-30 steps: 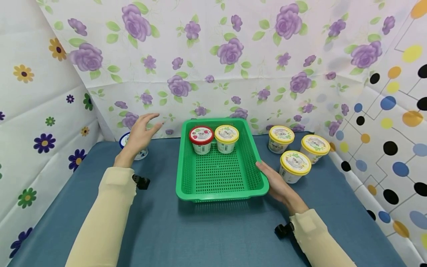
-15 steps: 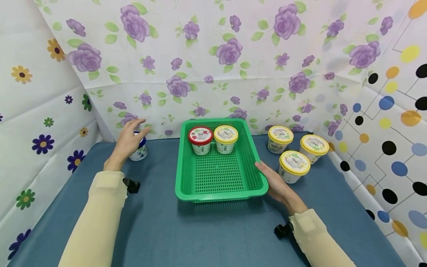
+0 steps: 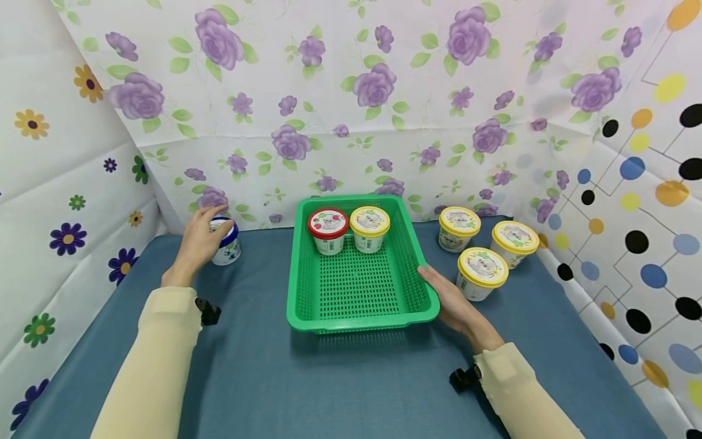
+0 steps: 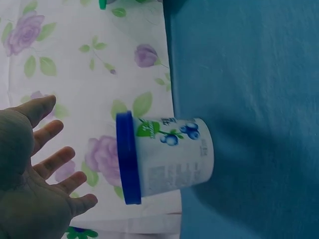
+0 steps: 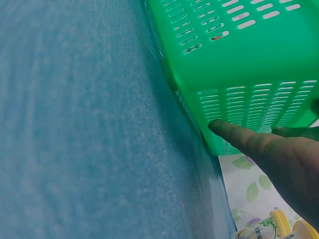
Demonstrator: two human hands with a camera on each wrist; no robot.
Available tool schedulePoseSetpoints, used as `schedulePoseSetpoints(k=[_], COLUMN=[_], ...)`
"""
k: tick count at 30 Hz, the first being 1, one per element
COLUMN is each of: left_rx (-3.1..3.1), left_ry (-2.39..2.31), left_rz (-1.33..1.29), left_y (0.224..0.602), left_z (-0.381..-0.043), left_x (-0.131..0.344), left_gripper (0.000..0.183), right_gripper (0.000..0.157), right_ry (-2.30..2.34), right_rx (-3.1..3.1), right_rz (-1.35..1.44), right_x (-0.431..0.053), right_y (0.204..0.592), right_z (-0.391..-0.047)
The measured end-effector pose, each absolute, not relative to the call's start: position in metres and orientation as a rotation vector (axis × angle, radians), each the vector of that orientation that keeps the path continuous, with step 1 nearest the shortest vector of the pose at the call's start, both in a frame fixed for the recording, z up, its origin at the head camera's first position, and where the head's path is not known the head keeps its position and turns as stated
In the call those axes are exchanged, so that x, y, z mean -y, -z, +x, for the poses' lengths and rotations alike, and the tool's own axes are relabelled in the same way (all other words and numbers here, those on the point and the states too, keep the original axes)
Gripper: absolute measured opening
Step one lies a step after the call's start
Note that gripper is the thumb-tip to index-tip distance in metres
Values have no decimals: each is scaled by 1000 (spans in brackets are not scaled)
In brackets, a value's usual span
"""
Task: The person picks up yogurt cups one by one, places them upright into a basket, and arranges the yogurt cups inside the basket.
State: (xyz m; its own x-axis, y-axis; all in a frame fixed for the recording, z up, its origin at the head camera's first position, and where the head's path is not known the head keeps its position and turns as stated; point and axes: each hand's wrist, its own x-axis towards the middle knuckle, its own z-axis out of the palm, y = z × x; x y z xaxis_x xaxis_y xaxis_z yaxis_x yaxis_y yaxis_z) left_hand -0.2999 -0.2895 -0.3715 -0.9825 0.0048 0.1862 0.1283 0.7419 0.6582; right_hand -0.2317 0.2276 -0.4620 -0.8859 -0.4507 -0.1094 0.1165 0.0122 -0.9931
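Note:
At the back left of the table stands a white tub with a dark blue lid and blueberry print (image 4: 172,159). My left hand (image 3: 198,244) hovers over its lid; in the left wrist view the spread fingers (image 4: 55,162) are apart from it. A green perforated plastic basket (image 3: 307,305) sits mid-table, holding a red-lidded tub (image 3: 329,230) and a yellow-lidded tub (image 3: 370,228) at its far end. My right hand (image 3: 452,299) grips the basket's right side, thumb at the rim, with fingers (image 5: 234,133) against the outer wall.
Several yellow-lidded tubs (image 3: 482,273) stand right of the basket, close to my right hand. A blue cloth (image 3: 340,384) covers the table. Floral sheets (image 3: 351,152) hang upright at the back, with patterned sheets (image 3: 658,256) along the sides.
My left hand has moved left and down onto the spot over the blue-lidded tub, which now shows more beside it. My right hand and the basket have stayed put.

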Motion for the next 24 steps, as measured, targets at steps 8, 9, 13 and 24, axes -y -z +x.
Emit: schedulePoseSetpoints(k=[8,9,13,24], left_rx=[2766,2765,2773,2815], left_ry=[1008,997,948,838], left_rz=[-117,-119,-106,-70], left_y=[383,385,392,402], left_z=[-303,-303,-305,-302], left_x=[296,297,300,304], left_gripper=[58,57,59,66], right_gripper=[72,72,72,73], right_ry=[1927,1927,1925,1918], right_rx=[-1899,-1900,-1907,-1914], right_rz=[-354,-357,-349,-337], right_x=[-227,-227,-228,-228], right_y=[462,462,463,462], right_z=[-233,-233,-233,-233])
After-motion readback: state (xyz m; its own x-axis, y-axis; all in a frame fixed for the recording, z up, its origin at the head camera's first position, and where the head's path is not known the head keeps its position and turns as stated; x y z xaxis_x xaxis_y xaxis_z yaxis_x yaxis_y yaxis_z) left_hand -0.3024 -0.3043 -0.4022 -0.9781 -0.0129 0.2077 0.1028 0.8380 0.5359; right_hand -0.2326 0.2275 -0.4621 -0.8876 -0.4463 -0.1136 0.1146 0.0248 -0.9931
